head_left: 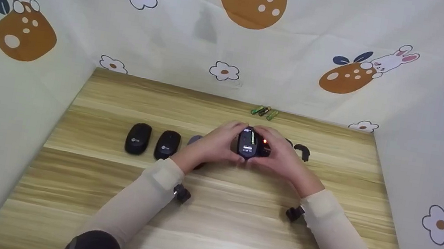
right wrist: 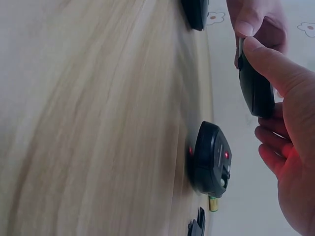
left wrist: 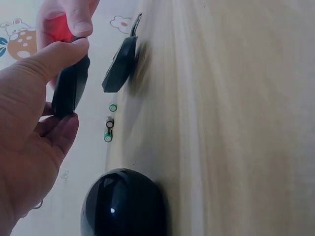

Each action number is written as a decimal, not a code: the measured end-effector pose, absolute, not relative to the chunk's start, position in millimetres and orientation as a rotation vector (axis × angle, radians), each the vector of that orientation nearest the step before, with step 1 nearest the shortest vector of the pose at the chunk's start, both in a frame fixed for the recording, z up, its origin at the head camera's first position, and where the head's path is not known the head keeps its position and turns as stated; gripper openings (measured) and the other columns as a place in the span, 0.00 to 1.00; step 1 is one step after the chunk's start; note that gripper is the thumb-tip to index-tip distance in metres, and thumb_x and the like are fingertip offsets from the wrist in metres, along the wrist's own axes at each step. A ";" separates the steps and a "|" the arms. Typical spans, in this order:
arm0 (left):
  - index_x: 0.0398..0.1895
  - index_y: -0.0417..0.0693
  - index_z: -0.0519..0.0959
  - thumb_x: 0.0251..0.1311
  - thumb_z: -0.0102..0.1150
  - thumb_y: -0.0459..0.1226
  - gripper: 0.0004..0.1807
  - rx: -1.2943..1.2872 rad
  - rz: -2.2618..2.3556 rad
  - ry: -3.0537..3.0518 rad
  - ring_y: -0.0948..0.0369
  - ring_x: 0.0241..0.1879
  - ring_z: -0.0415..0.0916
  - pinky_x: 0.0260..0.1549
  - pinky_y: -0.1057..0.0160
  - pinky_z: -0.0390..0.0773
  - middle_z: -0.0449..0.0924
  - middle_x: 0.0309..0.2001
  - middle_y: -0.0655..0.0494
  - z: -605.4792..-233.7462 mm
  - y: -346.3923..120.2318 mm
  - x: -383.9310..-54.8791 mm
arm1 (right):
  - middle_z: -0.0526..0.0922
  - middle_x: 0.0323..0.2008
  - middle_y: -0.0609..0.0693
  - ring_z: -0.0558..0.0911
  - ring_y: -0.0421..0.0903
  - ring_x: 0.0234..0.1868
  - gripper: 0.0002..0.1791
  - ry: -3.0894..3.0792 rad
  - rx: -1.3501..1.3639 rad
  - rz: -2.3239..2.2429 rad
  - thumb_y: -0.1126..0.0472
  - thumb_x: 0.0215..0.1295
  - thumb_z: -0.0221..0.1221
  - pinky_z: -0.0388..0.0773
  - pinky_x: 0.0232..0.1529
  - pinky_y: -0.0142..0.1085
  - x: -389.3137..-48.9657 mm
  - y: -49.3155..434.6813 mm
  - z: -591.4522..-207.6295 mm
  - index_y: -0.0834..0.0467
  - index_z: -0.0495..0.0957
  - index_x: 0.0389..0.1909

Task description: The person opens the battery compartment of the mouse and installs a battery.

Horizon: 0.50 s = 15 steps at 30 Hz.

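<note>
Both hands hold a dark computer mouse above the table, its underside facing up. A green battery shows in its compartment in the head view. My left hand grips one side, thumb and fingers at opposite ends of the mouse. My right hand grips the other side, its thumb and fingers on the mouse in the right wrist view. Beside it, partly behind my right hand, a second upturned mouse lies on the table with a red light glowing.
Two black mice, an outer one and an inner one, lie at the left. A greyish mouse is partly hidden by my left arm. Several batteries lie at the back edge. A black curved cover lies at the right.
</note>
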<state>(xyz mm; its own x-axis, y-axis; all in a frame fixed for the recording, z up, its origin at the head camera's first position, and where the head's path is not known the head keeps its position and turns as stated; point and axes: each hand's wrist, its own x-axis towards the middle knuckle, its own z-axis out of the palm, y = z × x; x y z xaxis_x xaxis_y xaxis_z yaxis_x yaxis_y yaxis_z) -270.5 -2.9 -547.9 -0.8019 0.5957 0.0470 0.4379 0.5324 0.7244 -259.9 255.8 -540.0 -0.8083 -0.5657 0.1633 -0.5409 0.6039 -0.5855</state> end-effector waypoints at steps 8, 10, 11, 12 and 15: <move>0.85 0.34 0.61 0.56 0.86 0.38 0.58 0.894 1.056 2.576 0.44 0.78 0.67 0.80 0.49 0.65 0.66 0.79 0.39 -548.8 4.8 -280.5 | 0.74 0.76 0.58 0.71 0.57 0.78 0.52 2.775 -0.908 -0.955 0.49 0.60 0.83 0.66 0.80 0.54 -269.3 256.5 -547.1 0.59 0.70 0.81; 0.85 0.34 0.61 0.55 0.86 0.38 0.58 0.899 1.038 2.583 0.44 0.77 0.68 0.80 0.49 0.66 0.66 0.79 0.39 -549.4 6.5 -282.4 | 0.75 0.76 0.58 0.71 0.56 0.78 0.51 2.775 -0.906 -0.947 0.49 0.60 0.83 0.66 0.81 0.53 -271.1 256.6 -548.4 0.59 0.71 0.81; 0.85 0.34 0.62 0.55 0.86 0.38 0.57 0.898 1.029 2.586 0.45 0.77 0.68 0.80 0.50 0.66 0.66 0.79 0.39 -549.9 7.2 -283.2 | 0.75 0.76 0.58 0.71 0.56 0.78 0.51 2.776 -0.906 -0.940 0.49 0.60 0.83 0.66 0.81 0.53 -271.9 256.6 -549.1 0.59 0.71 0.81; 0.85 0.34 0.62 0.55 0.86 0.38 0.57 0.894 1.022 2.588 0.45 0.77 0.69 0.79 0.50 0.66 0.66 0.79 0.40 -550.2 7.5 -283.9 | 0.75 0.76 0.58 0.71 0.56 0.78 0.51 2.778 -0.906 -0.932 0.49 0.60 0.83 0.66 0.81 0.53 -272.8 256.5 -549.8 0.59 0.71 0.80; 0.85 0.35 0.62 0.56 0.87 0.38 0.57 0.883 0.999 2.594 0.45 0.76 0.69 0.79 0.50 0.67 0.67 0.78 0.40 -551.7 8.7 -286.2 | 0.76 0.75 0.57 0.71 0.55 0.77 0.50 2.783 -0.917 -0.921 0.48 0.59 0.83 0.66 0.80 0.53 -275.7 256.3 -552.1 0.59 0.72 0.79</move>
